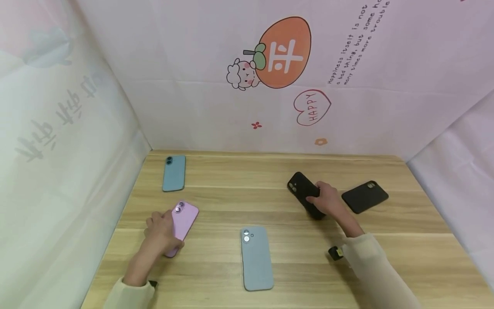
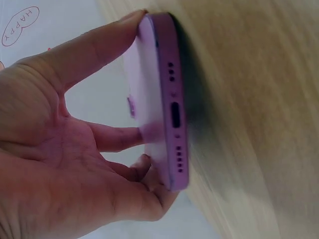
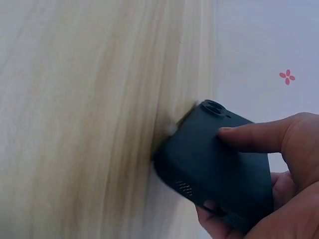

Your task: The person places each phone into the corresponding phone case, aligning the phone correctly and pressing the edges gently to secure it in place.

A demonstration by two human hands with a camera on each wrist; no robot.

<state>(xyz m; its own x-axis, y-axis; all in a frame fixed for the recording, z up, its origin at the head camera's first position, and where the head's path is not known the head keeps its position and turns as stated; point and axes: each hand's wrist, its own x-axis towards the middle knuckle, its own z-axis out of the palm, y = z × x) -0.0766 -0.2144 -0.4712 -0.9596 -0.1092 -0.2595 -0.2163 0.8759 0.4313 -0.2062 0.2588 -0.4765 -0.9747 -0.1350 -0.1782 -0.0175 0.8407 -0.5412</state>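
Lilac phone (image 1: 187, 219) is gripped across its width by the left hand (image 1: 159, 231), over the left part of the table (image 1: 220, 195). In the left wrist view the thumb is set on one long edge and curled fingers are placed along the other, with the end that bears the charging port turned toward the camera; whether the table is touched by the phone cannot be told. A black phone-shaped object (image 1: 302, 187) is clamped in the right hand (image 1: 328, 199), the thumb laid on its back and other fingers tucked beneath; it is held tilted, and whether it is a bare phone or a case cannot be told. Just to its right a second black object (image 1: 362, 198) of similar shape is laid flat. A blue phone (image 1: 175, 175) is placed behind the lilac one, near the table's far left corner, and a grey-blue phone (image 1: 257, 264) is seen between the two arms, camera side up. Behind the table a white cloth (image 1: 193, 98) is hung, printed with a red heart outline (image 1: 311, 108).
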